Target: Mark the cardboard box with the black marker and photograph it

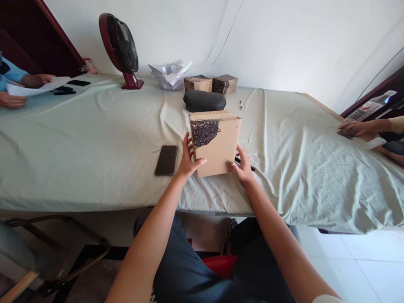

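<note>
A brown cardboard box [217, 141] with a black scribbled patch on its front stands on the pale cloth of the table [94, 139]. My left hand [188, 159] grips its left side, thumb on the front face. My right hand [243, 166] presses against its lower right corner, fingers curled. A thin black pen-like thing [251, 168] lies partly hidden under my right hand.
A dark phone [166, 160] lies left of the box, a black case [204, 101] behind it. Farther back stand two small boxes [211, 83], a crumpled white bag [169, 75] and a red fan [121, 48]. Other people's hands rest at the far left [19, 90] and right edge [360, 126].
</note>
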A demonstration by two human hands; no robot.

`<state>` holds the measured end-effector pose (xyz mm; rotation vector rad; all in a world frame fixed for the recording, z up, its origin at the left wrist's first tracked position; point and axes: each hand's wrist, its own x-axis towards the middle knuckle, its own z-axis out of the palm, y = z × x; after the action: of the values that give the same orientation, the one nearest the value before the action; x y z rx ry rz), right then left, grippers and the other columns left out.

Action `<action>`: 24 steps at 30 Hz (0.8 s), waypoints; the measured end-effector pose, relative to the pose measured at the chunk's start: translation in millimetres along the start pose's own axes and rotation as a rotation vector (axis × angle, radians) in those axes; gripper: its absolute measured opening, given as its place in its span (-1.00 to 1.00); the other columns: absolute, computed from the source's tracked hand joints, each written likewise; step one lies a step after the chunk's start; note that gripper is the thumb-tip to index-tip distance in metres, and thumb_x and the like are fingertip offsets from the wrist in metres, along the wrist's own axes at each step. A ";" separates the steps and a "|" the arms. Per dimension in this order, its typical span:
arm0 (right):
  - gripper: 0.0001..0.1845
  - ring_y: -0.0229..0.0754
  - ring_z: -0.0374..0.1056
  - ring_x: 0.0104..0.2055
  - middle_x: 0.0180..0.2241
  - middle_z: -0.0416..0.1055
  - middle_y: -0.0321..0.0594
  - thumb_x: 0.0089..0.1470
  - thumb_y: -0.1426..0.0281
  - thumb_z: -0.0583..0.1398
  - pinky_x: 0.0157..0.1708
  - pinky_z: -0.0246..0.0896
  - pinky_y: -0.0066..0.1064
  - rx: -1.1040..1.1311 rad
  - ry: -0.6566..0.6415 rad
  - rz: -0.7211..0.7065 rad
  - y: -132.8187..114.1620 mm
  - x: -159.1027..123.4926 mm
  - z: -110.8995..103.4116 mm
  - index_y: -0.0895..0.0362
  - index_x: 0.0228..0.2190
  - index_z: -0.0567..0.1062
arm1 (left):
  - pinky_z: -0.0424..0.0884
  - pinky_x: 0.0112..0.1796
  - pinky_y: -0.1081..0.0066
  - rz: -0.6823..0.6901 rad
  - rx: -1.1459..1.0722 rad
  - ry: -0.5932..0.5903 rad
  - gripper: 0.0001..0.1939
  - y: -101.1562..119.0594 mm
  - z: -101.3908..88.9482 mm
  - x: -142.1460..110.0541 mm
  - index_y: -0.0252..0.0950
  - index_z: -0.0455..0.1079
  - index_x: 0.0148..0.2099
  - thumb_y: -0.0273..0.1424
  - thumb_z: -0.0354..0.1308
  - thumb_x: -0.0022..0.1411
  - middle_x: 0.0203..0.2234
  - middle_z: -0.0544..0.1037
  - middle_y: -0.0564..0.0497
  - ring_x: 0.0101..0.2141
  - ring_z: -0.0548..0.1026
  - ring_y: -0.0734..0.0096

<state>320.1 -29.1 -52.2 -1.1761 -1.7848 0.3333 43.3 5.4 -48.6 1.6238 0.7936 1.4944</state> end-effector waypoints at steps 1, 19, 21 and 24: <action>0.10 0.34 0.29 0.33 0.33 0.35 0.10 0.10 -0.36 0.18 0.30 0.26 0.22 0.134 -0.076 0.004 0.2 -1.2 2.7 0.03 0.42 0.23 | 0.43 0.24 -0.02 -0.002 -0.023 -0.036 0.40 2.2 -1.2 0.4 0.04 -0.36 0.60 0.20 0.46 -0.01 0.50 0.06 -0.26 0.37 0.32 -0.19; 0.23 0.39 0.23 0.41 0.33 0.35 0.12 -0.06 -0.22 0.44 0.39 0.19 0.30 0.428 -0.209 0.132 -6.1 -0.1 17.2 0.02 0.44 0.15 | 0.42 0.15 -0.14 -0.975 1.187 0.230 -0.02 40.1 -69.0 21.9 -0.36 0.21 0.36 0.00 0.48 0.05 0.27 0.35 -0.62 0.28 0.40 -0.48; 0.24 0.38 0.22 0.41 0.34 0.34 0.11 -0.06 -0.22 0.44 0.39 0.17 0.30 0.425 -0.209 0.131 -6.3 0.6 17.0 0.02 0.45 0.13 | 0.45 0.14 -0.11 -0.976 1.139 0.271 -0.01 39.2 -69.9 25.8 -0.42 0.18 0.34 -0.03 0.49 0.05 0.26 0.34 -0.65 0.24 0.45 -0.44; 0.25 0.37 0.19 0.44 0.35 0.33 0.11 -0.05 -0.21 0.44 0.41 0.15 0.29 0.432 -0.211 0.124 -7.5 2.3 16.8 0.02 0.45 0.12 | 0.51 0.09 -0.07 -0.943 1.076 0.291 -0.07 37.0 -70.8 27.7 -0.43 0.17 0.31 -0.08 0.48 0.08 0.24 0.34 -0.65 0.15 0.56 -0.36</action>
<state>301.9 -26.7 -54.8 -0.9671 -1.7036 0.8973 -25.8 19.5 -2.0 1.2772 2.3861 0.5685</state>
